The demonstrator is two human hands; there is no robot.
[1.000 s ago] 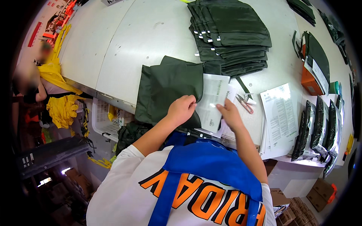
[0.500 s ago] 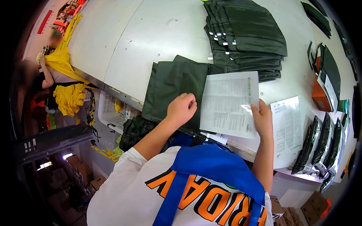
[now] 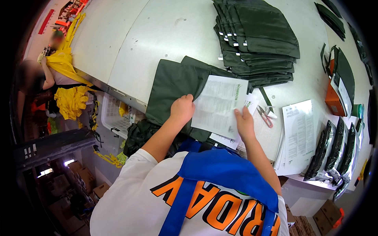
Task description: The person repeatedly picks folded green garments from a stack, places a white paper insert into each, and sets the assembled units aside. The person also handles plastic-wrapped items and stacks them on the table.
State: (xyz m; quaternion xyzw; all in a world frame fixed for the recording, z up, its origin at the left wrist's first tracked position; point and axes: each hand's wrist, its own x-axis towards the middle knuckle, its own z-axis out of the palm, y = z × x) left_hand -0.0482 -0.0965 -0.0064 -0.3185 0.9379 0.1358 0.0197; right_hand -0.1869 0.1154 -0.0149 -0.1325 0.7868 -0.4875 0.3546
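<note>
A folded dark green fabric piece (image 3: 169,80) lies in front of me at the table's edge. My left hand (image 3: 183,110) is closed on the lifted edge of its upper layer. A white printed sheet (image 3: 216,104) rests over the fabric, its left side against that lifted edge. My right hand (image 3: 245,124) grips the sheet by its right side, with the thumb on top. Under the sheet, part of another white printed paper (image 3: 251,103) shows. Small scissors with pinkish handles (image 3: 267,120) lie just right of my right hand.
Dark green folded pieces (image 3: 267,35) are stacked at the far side. To the right are a pile of printed sheets (image 3: 299,133), plastic-wrapped black packages (image 3: 338,145) and an orange box (image 3: 334,98). A white basket (image 3: 112,112) stands below the table's left edge; a person handles yellow fabric (image 3: 63,65) beyond.
The printed sheet has moved left over the green fabric with my right hand, uncovering the scissors. My left hand has shifted slightly left and now holds the fabric's edge.
</note>
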